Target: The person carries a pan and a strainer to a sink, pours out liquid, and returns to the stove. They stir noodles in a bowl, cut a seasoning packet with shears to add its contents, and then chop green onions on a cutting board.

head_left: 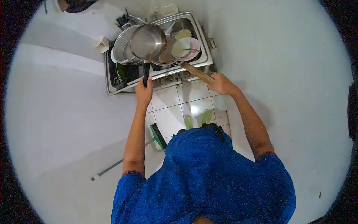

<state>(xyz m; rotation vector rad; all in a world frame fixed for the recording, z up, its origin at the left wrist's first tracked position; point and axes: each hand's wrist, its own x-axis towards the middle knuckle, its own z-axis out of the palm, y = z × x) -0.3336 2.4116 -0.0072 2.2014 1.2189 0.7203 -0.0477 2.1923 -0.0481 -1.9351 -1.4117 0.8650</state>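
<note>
My left hand (144, 91) is wrapped round the black handle of a steel saucepan (148, 40), lifted over the left part of the sink (160, 76). In my right hand (220, 84) is the thick wooden handle of a strainer (197, 72); its round head lies over the middle of the sink, partly hidden by the saucepan and bowls. Behind the saucepan stands a large metal pot (121, 46). A pale green bowl (181, 48) sits on a pink plate (194, 46), with a piece of cutlery across them. A yellowish cup (184, 34) is just behind.
White walls close in on both sides. A green-headed floor brush (158, 136) with a long grey handle leans at the lower left. Green slippers (206, 117) show on the tiled floor (167, 99). A pale container (168, 9) stands behind the sink.
</note>
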